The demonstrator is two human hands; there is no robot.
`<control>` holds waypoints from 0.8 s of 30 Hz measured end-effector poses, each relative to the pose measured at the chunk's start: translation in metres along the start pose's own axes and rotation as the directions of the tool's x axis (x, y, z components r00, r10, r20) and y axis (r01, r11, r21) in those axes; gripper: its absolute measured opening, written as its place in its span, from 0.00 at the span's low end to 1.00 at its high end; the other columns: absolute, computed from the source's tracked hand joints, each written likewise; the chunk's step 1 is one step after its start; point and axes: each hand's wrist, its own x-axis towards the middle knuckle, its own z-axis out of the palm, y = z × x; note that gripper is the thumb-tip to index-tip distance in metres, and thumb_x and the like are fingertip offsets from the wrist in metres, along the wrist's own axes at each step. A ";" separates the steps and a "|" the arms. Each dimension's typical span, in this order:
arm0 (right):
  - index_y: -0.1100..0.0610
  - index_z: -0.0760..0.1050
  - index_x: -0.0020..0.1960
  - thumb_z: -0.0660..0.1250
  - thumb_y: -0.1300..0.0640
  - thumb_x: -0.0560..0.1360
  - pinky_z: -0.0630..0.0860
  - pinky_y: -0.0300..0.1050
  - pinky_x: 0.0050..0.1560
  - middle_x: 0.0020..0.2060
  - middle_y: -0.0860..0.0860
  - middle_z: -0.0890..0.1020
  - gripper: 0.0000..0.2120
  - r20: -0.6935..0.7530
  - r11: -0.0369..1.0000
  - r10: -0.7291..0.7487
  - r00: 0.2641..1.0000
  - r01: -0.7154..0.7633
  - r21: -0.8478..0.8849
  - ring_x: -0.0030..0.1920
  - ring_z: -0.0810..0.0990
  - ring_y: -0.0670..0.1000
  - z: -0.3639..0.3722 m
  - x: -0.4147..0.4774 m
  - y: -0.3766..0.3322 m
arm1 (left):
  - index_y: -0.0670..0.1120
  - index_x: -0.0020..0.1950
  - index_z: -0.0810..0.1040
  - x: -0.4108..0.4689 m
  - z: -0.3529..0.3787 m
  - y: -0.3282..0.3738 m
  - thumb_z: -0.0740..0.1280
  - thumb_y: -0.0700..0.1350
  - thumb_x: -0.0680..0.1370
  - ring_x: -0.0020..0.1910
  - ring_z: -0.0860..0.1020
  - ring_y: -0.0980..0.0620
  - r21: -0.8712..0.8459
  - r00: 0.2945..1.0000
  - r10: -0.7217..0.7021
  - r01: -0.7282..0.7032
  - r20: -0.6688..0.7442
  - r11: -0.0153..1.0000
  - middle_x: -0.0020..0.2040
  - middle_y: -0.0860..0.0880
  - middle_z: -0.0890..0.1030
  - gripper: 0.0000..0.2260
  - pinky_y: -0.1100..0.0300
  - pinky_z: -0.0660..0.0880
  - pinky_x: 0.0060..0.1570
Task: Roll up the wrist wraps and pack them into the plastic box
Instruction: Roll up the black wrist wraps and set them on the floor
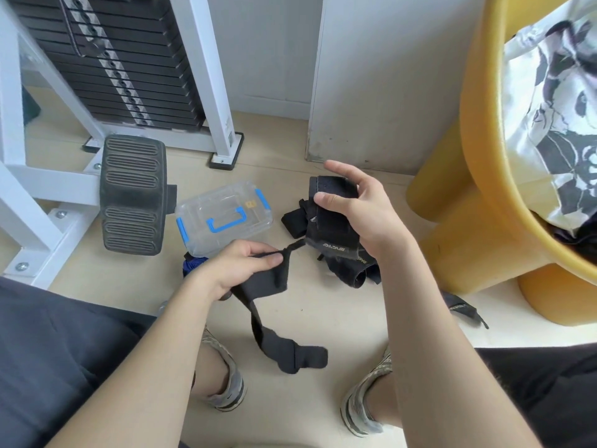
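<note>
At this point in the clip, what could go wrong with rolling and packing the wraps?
1. The plastic box appears closed, its blue latches down, and both hands are full, so packing may stall.
2. The long tail of the wrist wrap hangs loose from the left hand; it could twist or roll unevenly.
3. The right hand grips a bundle of wraps above a loose pile; straps may tangle.

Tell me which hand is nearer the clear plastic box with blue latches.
Left. The left hand sits just in front of the clear plastic box, pinching a black wrap; the right hand is off to its right, holding another.
</note>
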 end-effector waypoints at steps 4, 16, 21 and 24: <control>0.51 0.81 0.67 0.81 0.61 0.76 0.85 0.69 0.56 0.55 0.62 0.88 0.22 -0.040 0.998 0.029 0.999 -0.027 0.064 0.53 0.88 0.68 0.001 0.000 0.000 | 0.51 0.52 0.89 -0.004 -0.008 0.006 0.74 0.48 0.83 0.59 0.84 0.47 -0.143 0.999 -0.009 0.003 -0.044 0.990 0.55 0.47 0.90 0.04 0.52 0.75 0.65; 0.52 0.74 0.78 0.76 0.66 0.77 0.85 0.63 0.61 0.65 0.59 0.83 0.31 -0.119 0.974 0.128 0.985 -0.103 0.200 0.61 0.86 0.64 0.009 0.002 0.001 | 0.68 0.64 0.74 -0.004 -0.005 0.012 0.69 0.42 0.85 0.54 0.78 0.47 -0.100 0.982 0.062 -0.081 -0.176 0.992 0.59 0.43 0.81 0.19 0.52 0.76 0.54; 0.47 0.67 0.82 0.75 0.67 0.79 0.87 0.60 0.57 0.62 0.59 0.85 0.37 -0.120 0.957 0.144 0.982 -0.108 0.269 0.58 0.88 0.62 0.014 0.003 -0.004 | 0.55 0.44 0.85 -0.001 0.003 0.017 0.62 0.35 0.82 0.43 0.79 0.56 0.027 0.975 0.146 -0.143 -0.169 0.989 0.41 0.57 0.83 0.19 0.58 0.71 0.42; 0.49 0.68 0.81 0.72 0.69 0.80 0.87 0.57 0.51 0.63 0.62 0.85 0.34 -0.077 0.931 0.186 0.980 -0.151 0.334 0.54 0.89 0.60 0.016 0.002 -0.007 | 0.57 0.48 0.90 -0.005 0.009 0.026 0.60 0.33 0.82 0.38 0.80 0.56 0.062 0.973 0.147 -0.138 -0.180 0.988 0.46 0.64 0.87 0.23 0.45 0.81 0.48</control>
